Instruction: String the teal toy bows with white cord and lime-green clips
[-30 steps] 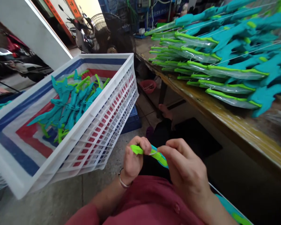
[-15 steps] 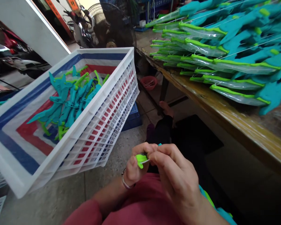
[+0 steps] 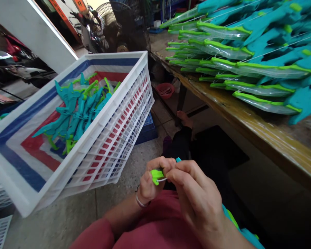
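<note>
Over my lap both hands pinch one small green and teal plastic clip (image 3: 157,174). My left hand (image 3: 150,182) is closed round its green end, thumb on top. My right hand (image 3: 194,199) is closed on the other end, where a teal tip pokes out above the fingers, and a thin pale wire shows between the two hands. To my left, a white lattice crate (image 3: 111,128) holds a heap of several like teal and green clips (image 3: 76,114) on a red, white and blue striped liner.
A wooden bench (image 3: 248,121) runs along the right, carrying rows of teal and green pieces in clear bags (image 3: 238,69). A black fan (image 3: 121,31) stands behind the crate. A red bowl (image 3: 164,90) sits on the floor. My foot (image 3: 183,120) rests under the bench.
The clip has been turned from lying across both hands to a tighter pinch, with less of it showing. The view shifted slightly; in the last half second the hands hardly moved.
</note>
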Demonstrator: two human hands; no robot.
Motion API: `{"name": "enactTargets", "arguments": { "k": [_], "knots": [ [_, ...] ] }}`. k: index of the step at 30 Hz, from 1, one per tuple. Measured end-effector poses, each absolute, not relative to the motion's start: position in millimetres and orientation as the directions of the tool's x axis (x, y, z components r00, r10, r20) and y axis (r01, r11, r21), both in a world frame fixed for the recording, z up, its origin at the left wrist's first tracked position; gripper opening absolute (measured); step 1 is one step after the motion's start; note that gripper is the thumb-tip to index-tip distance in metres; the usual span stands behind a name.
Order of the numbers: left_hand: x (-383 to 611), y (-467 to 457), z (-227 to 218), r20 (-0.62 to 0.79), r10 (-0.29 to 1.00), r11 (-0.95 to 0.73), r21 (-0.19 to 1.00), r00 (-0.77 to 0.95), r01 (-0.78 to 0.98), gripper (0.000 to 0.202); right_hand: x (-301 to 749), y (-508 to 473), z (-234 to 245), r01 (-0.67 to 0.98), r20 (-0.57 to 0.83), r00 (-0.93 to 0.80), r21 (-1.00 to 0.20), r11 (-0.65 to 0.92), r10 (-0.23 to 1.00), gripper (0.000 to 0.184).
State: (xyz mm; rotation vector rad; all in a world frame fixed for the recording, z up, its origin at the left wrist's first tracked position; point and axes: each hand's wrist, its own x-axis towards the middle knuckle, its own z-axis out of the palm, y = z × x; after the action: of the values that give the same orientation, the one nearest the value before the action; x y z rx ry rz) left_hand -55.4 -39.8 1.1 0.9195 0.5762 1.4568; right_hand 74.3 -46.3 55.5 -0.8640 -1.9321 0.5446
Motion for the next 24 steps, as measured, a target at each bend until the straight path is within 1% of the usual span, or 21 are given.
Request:
{"name": "enactTargets", "arguments": {
  "k": [6, 11, 17, 20, 24],
  "knots": [
    [-55, -43, 0, 0.202, 0.979, -0.135, 0.768, 0.037, -0.626, 0.045, 74, -45, 55, 0.238, 0.529, -0.344, -0.75, 0.617, 0.776, 0.023],
    [-55, -42, 3, 0.235, 0.97, -0.152, 0.776, 0.057, -0.612, 0.044, 74, -47, 54, 0.224, 0.483, -0.369, -0.784, 0.58, 0.794, 0.027],
    [-56, -42, 2, 0.203, 0.978, -0.128, 0.782, 0.055, -0.61, 0.046, 73, -47, 52, 0.225, 0.49, -0.363, -0.779, 0.585, 0.793, 0.026],
    [-57, -43, 0, 0.211, 0.976, -0.13, 0.782, 0.062, -0.609, 0.046, 74, -47, 49, 0.22, 0.5, -0.37, -0.772, 0.597, 0.783, 0.026],
    [-59, -46, -8, 0.195, 0.979, -0.124, 0.789, 0.054, -0.601, 0.047, 74, -48, 45, 0.248, 0.499, -0.374, -0.758, 0.603, 0.781, 0.027]
  ]
}}
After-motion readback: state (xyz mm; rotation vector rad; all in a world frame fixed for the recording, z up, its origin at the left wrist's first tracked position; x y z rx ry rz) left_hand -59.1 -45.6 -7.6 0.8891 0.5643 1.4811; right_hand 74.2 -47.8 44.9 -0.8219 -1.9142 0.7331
